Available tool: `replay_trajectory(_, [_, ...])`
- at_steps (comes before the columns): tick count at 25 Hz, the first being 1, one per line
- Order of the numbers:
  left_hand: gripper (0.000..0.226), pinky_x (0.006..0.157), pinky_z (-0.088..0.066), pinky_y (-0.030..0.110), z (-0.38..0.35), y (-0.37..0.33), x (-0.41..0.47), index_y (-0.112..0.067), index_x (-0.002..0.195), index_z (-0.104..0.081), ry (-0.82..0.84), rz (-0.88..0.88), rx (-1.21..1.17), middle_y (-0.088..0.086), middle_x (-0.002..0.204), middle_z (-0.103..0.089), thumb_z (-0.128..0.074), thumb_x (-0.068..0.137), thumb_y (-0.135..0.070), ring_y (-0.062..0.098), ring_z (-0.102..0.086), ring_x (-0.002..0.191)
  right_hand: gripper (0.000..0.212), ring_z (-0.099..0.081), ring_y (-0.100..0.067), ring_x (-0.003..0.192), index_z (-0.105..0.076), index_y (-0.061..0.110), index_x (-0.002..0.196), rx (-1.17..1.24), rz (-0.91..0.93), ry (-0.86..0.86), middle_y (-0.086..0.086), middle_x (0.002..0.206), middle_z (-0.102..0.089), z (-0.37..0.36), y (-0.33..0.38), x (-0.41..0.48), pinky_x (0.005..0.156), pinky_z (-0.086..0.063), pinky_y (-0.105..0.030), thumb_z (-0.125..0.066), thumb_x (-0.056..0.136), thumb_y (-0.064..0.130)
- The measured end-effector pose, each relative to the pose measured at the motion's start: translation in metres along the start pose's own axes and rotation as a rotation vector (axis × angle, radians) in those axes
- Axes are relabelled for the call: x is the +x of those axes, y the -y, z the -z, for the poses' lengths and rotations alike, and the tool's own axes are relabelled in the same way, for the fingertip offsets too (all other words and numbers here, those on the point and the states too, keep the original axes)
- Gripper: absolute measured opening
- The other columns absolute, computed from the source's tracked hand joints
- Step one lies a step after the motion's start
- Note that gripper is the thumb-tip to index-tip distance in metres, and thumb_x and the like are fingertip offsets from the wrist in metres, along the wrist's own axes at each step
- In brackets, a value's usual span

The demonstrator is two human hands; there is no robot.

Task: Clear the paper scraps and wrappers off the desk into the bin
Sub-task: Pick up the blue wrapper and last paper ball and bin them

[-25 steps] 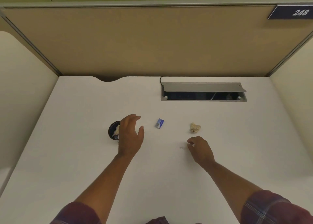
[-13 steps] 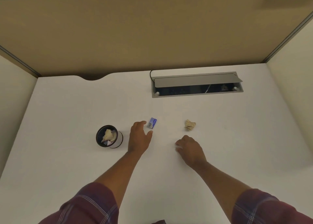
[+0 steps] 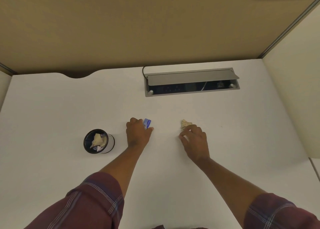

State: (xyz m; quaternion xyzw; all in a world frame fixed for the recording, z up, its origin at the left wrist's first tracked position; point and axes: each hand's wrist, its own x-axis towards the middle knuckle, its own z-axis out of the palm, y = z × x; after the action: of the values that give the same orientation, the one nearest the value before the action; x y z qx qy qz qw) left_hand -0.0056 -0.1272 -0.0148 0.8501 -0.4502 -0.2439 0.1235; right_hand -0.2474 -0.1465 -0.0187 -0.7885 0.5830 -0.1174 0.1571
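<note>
A small blue wrapper lies mid-desk, pinched between the fingers and thumb of my left hand. To the right sits a crumpled tan paper ball. The fingertips of my right hand touch its near side, with the fingers curled and apart and nothing held. A small black mesh bin stands left of my left hand, about a hand's width away. It holds crumpled tan paper and a bit of blue-white wrapper.
The white desk is walled by tan partitions at the back and sides. A grey cable box with its lid raised sits in the desk behind the hands, and a black cord runs from its left end.
My left hand moved right, away from the bin, and closed on the blue wrapper. My right hand slid forward until it touched the paper ball. The camera tilted down.
</note>
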Motion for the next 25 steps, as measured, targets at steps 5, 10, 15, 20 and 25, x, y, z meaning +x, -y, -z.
replay_trajectory(5, [0.023,0.083,-0.059,0.049,-0.001,0.000,0.000,0.000,0.094,-0.068,0.009,0.001,-0.016,0.018,0.105,-0.064,-0.069,0.095,-0.023,0.034,-0.062,0.098,0.003,-0.055,-0.016,0.110,-0.073,0.028,0.091,0.167,-0.202,-0.009,0.008,0.119,-0.061,0.011,-0.007,0.029,0.091,-0.041,-0.035,-0.071,0.090,0.030])
replay_trajectory(10, [0.020,0.082,-0.057,0.050,0.000,0.001,-0.010,-0.004,0.093,-0.067,0.004,-0.002,-0.064,0.015,0.100,-0.066,-0.065,0.096,-0.024,0.033,-0.060,0.099,0.013,-0.057,0.013,0.089,-0.075,0.025,0.072,0.488,-0.359,-0.014,0.023,0.092,-0.055,0.014,0.000,0.049,0.072,-0.036,0.006,-0.077,0.082,0.016])
replay_trajectory(15, [0.020,0.077,-0.056,0.049,0.001,0.001,-0.019,-0.009,0.082,-0.061,-0.003,-0.020,-0.074,0.009,0.088,-0.067,-0.065,0.094,-0.025,0.032,-0.061,0.090,0.022,-0.063,-0.016,0.067,-0.071,0.013,0.063,0.285,-0.345,0.100,0.006,0.069,-0.065,0.004,0.008,0.056,0.061,-0.045,-0.021,-0.067,0.084,0.015])
replay_trajectory(20, [0.018,0.071,-0.054,0.049,-0.001,0.008,-0.032,-0.007,0.082,-0.058,-0.004,-0.048,-0.196,0.007,0.078,-0.066,-0.064,0.093,-0.020,0.031,-0.063,0.079,0.026,-0.059,-0.027,0.075,-0.069,0.018,0.070,0.014,-0.314,0.228,0.001,0.072,-0.066,0.003,0.011,0.049,0.064,-0.054,-0.032,-0.052,0.087,0.009])
replay_trajectory(25, [0.027,0.090,-0.056,0.035,0.010,0.015,-0.058,-0.015,0.119,-0.064,-0.085,-0.103,-0.357,-0.005,0.107,-0.069,-0.072,0.094,-0.021,0.016,-0.064,0.099,0.032,-0.053,-0.026,0.070,-0.050,0.018,0.058,-0.061,-0.223,0.276,-0.001,0.065,-0.058,0.004,0.010,0.043,0.056,-0.044,-0.031,-0.043,0.081,-0.004])
